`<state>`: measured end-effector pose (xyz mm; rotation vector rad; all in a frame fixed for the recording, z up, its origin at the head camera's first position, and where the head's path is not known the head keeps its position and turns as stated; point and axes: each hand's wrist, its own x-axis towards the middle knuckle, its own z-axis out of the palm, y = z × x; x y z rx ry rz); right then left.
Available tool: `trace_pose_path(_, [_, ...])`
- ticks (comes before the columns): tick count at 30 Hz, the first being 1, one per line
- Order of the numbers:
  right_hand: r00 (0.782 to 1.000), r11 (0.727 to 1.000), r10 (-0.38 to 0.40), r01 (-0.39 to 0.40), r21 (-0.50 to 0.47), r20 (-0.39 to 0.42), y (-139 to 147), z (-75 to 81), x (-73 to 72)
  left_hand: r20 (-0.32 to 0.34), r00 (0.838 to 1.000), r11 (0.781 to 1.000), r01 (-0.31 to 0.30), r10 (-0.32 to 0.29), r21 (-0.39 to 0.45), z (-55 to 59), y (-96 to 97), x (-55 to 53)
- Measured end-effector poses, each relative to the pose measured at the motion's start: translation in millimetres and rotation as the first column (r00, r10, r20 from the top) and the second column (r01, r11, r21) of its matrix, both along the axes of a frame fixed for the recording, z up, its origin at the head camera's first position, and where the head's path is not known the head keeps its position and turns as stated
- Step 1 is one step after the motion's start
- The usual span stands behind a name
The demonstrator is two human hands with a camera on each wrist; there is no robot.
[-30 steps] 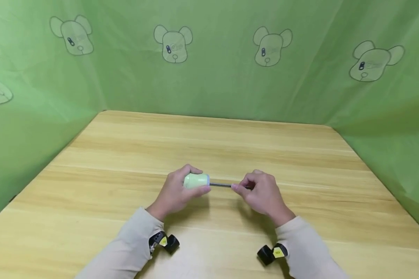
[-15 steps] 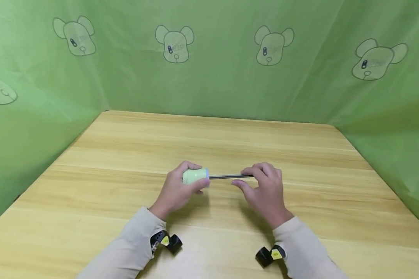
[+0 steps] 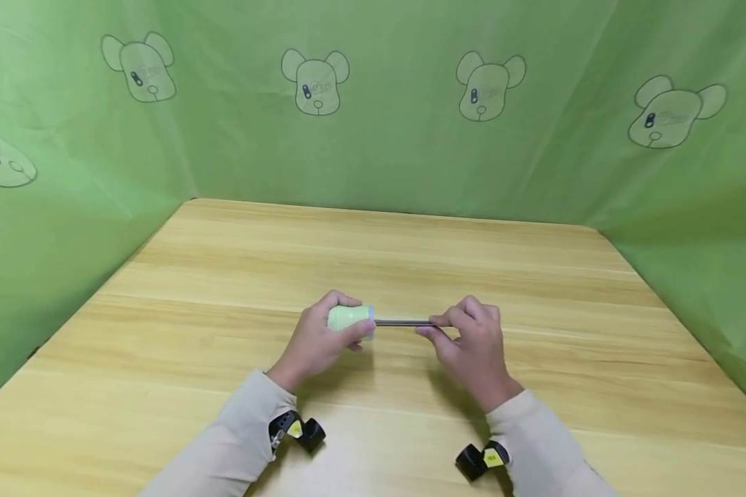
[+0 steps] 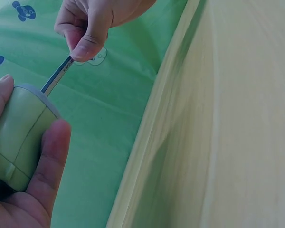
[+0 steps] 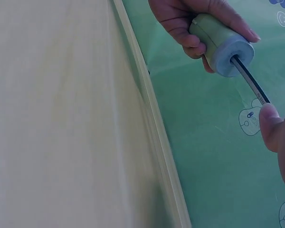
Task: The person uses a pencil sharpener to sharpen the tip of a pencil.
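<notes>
My left hand grips a light green pencil sharpener, thumb on the near side. The sharpener lies sideways above the table, its pale blue-grey end facing right. A dark striped pencil stands in the hole of that end, its inner tip hidden. My right hand pinches the pencil's outer part between thumb and fingers. In the left wrist view the pencil shows small lettering along its side, and the sharpener sits between the left thumb and fingers.
Beneath both hands lies a wood-grain table. A green curtain printed with bear heads hangs behind it and along both sides. Black cameras are strapped to both wrists over light sleeves.
The right thumb came away from the pencil half a second ago and now pinches it again, with the hand turned differently. Both hands rose slightly, then sank a little. The left grip stays.
</notes>
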<state>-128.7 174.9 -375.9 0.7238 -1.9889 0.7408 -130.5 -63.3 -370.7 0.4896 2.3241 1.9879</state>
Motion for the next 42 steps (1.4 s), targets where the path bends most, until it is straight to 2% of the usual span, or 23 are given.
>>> trace_pose_path(8, [0.999,1.0,0.009,-0.011,0.026,0.05,3.3,-0.1,-0.2,-0.031,1.0,0.999,-0.004,0.002,-0.044,0.6,-0.9,0.6])
trace_pose_path(15, [0.991,1.0,0.002,-0.006,0.031,0.131,2.6,4.2,-1.2,-0.052,0.999,0.999,-0.006,0.003,-0.049,3.2,-2.3,0.4])
trace_pose_path(19, [0.977,0.997,-0.063,0.052,0.057,0.206,1.9,8.2,1.1,-0.077,0.997,0.999,0.009,-0.012,-0.042,2.2,-2.4,-0.1])
trace_pose_path(21, [0.957,0.993,-0.107,0.088,0.081,0.271,1.5,11.3,3.4,-0.087,0.996,0.999,0.017,-0.02,-0.038,1.6,-2.2,-0.3])
trace_pose_path(23, [0.919,0.989,-0.137,0.105,0.105,0.371,1.7,15.7,5.8,-0.104,0.994,0.999,0.019,-0.023,-0.047,1.0,-1.8,-0.5])
trace_pose_path(24, [0.887,0.989,-0.14,0.099,0.114,0.44,2.2,18.3,7.1,-0.115,0.993,0.998,0.019,-0.025,-0.055,0.9,-1.5,-0.2])
trace_pose_path(25, [0.843,0.99,-0.128,0.082,0.112,0.522,2.9,21.4,8.2,-0.136,0.99,0.997,0.018,-0.028,-0.073,0.5,-1.0,-0.3])
trace_pose_path(26, [0.787,0.994,-0.102,0.054,0.098,0.608,3.9,24.4,9.1,-0.162,0.986,0.995,0.014,-0.03,-0.098,0.2,-0.4,-0.2])
trace_pose_path(29, [0.597,0.999,-0.022,-0.009,0.034,0.802,7.3,30.9,10.4,-0.248,0.968,0.984,0.001,-0.045,-0.176,-0.9,1.1,0.3])
trace_pose_path(30, [0.558,0.999,-0.009,-0.022,0.025,0.83,8.2,31.5,10.4,-0.271,0.962,0.981,-0.007,-0.047,-0.196,-1.1,1.5,0.6])
trace_pose_path(31, [0.544,0.999,-0.004,-0.028,0.023,0.839,8.8,31.1,10.3,-0.292,0.956,0.977,-0.019,-0.045,-0.213,-1.1,2.0,0.8])
trace_pose_path(32, [0.559,0.999,-0.006,-0.033,0.029,0.829,8.8,30.0,10.1,-0.3,0.953,0.975,-0.028,-0.04,-0.218,-0.9,2.3,1.0])
trace_pose_path(33, [0.6,0.998,-0.026,-0.027,0.053,0.799,8.5,28.3,9.8,-0.302,0.953,0.975,-0.038,-0.031,-0.218,-0.9,2.6,1.0])
trace_pose_path(36, [0.77,0.99,-0.121,0.044,0.138,0.626,5.8,20.4,8.2,-0.269,0.963,0.978,-0.067,0.012,-0.195,0.1,2.6,1.2])
trace_pose_path(38, [0.852,0.987,-0.145,0.089,0.133,0.503,3.5,15.8,7.1,-0.222,0.975,0.984,-0.069,0.031,-0.167,1.0,2.3,0.9])
trace_pose_path(40, [0.908,0.989,-0.141,0.109,0.101,0.395,2.1,11.9,5.5,-0.154,0.987,0.99,-0.057,0.037,-0.128,1.6,1.5,0.6])
trace_pose_path(42, [0.949,0.995,-0.092,0.079,0.054,0.301,1.1,9.5,4.3,-0.086,0.996,0.995,-0.043,0.035,-0.089,2.3,0.5,0.4])
